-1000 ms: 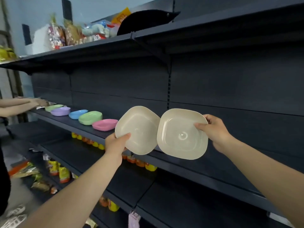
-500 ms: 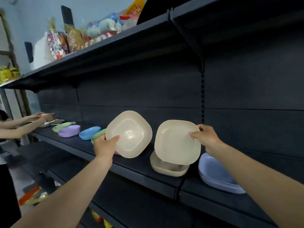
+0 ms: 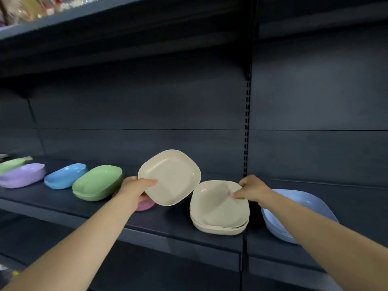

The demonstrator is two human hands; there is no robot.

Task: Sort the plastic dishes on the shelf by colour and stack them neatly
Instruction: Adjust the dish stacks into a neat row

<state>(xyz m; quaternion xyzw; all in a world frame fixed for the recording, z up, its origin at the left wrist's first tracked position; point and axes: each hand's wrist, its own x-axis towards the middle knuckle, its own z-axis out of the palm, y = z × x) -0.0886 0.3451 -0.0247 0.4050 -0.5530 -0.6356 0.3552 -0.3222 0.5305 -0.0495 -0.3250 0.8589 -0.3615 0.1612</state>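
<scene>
My left hand (image 3: pixel 136 189) grips a cream square dish (image 3: pixel 170 177) by its lower left edge and holds it tilted above the dark shelf (image 3: pixel 168 223). My right hand (image 3: pixel 253 189) pinches the far right rim of another cream dish (image 3: pixel 218 203), which lies on top of the cream stack (image 3: pixel 220 228) on the shelf. A pink dish (image 3: pixel 144 205) is mostly hidden behind my left hand. To the left stand a green stack (image 3: pixel 97 182), a blue dish (image 3: pixel 66 175), a purple dish (image 3: pixel 23 175) and a pale green dish (image 3: pixel 11 163). At the right sits a light blue stack (image 3: pixel 294 215).
The upper shelf (image 3: pixel 63 22) overhangs the dishes, with packaged goods at its top left. A slotted upright post (image 3: pixel 247 127) divides the back panel. A lower shelf (image 3: pixel 273 267) runs beneath.
My right hand has lowered its cream dish onto the cream stack. My left hand has carried its dish right and down towards the stack. The view has tilted down; the other person's hands are out of sight.
</scene>
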